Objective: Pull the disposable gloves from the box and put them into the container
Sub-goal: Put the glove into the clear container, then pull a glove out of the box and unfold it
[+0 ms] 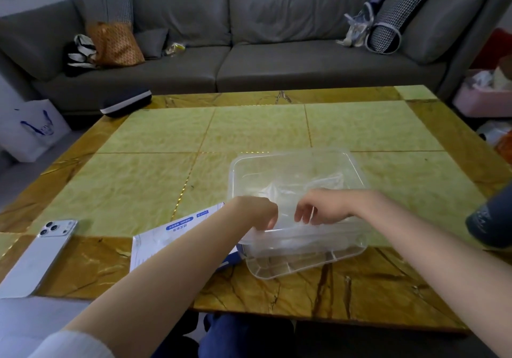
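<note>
A clear plastic container (299, 163) stands on the table in front of me, with thin transparent gloves (291, 188) lying crumpled inside it. Over its near rim my left hand (256, 212) and my right hand (321, 208) both pinch a transparent disposable glove (285, 220), stretched between them. The white glove box (171, 233) with blue labels lies flat to the left of the container, partly hidden under my left forearm.
A silver phone (36, 255) lies face down at the table's near left edge. A dark cylindrical object (490, 219) stands at the right edge. A dark case (126, 102) rests at the far left corner. A grey sofa with bags and cushions runs behind the table.
</note>
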A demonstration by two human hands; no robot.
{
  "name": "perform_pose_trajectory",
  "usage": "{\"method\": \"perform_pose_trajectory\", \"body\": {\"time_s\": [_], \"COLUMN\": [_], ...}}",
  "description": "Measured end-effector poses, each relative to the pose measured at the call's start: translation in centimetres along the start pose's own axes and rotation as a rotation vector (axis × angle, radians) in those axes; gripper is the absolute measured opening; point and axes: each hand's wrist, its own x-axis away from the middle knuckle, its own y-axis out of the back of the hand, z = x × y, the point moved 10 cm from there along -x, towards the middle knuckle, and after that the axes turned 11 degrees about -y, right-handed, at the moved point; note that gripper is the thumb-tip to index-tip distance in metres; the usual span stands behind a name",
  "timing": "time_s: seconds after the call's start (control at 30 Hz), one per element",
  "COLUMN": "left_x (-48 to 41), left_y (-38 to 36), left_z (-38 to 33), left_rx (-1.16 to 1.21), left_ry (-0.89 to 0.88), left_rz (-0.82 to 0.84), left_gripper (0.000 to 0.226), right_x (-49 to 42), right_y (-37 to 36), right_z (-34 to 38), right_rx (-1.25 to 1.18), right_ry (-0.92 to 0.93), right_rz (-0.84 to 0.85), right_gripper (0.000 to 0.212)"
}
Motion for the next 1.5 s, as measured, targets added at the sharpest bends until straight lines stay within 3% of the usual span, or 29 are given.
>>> {"method": "perform_pose_trajectory", "body": {"time_s": [0.07,0.13,0.2,0.3,0.4,0.5,0.67,0.77,0.97,1.03,1.13,1.27,1.33,1.5], "left_x": [0.0,0.3,0.1,-0.7,-1.3,-1.9,-1.0,0.9,10.6,13.5,15.8,17.2,17.3,17.4], "left_y": [0.8,2.6,2.9,-0.1,-2.1,-2.5,-1.4,1.4,7.4,5.6,0.2,-7.2,-9.8,-11.0], "left_z": [-0.2,-0.3,-0.6,-0.5,0.3,0.7,0.3,0.0,1.6,3.7,7.4,10.5,10.9,11.0], "left_rx": [0.045,-0.012,-0.061,-0.006,0.107,0.082,0.06,0.108,0.094,0.153,0.237,0.31,0.389,0.47], "left_ry": [-0.016,-0.012,-0.012,0.005,0.048,0.054,0.041,0.016,0.069,0.161,0.336,0.529,0.546,0.485], "left_rz": [-0.034,-0.166,-0.199,0.007,0.097,0.093,0.077,-0.083,-0.856,-0.974,-0.929,-0.711,-0.632,-0.644], "left_gripper": [0.035,0.034,0.038,0.036,0.032,0.033,0.031,0.031,0.031,0.03,0.029,0.038,0.043,0.05], "right_x": [0.3,0.4,0.1,-1.9,-2.6,-2.8,-1.8,-0.1,5.8,6.9,7.8,7.1,5.5,1.1], "right_y": [1.1,3.5,4.0,0.2,-1.9,-1.9,-0.6,1.6,6.3,6.0,4.1,0.5,-1.2,-3.4], "right_z": [0.1,0.2,0.5,-0.4,-3.2,-4.3,-4.2,-2.5,5.4,8.2,13.1,18.7,20.3,21.9], "right_rx": [-0.087,-0.21,-0.169,0.06,0.098,0.095,0.049,0.024,-0.165,-0.148,-0.051,0.048,0.085,0.191], "right_ry": [0.015,0.054,0.067,-0.022,-0.186,-0.233,-0.238,-0.19,0.172,0.288,0.452,0.601,0.564,0.342], "right_rz": [-0.016,-0.194,-0.29,-0.101,0.039,0.049,-0.017,-0.142,-0.594,-0.688,-0.74,-0.684,-0.611,-0.507], "right_gripper": [0.05,0.057,0.054,0.044,0.058,0.061,0.046,0.038,0.035,0.035,0.036,0.04,0.043,0.05]}}
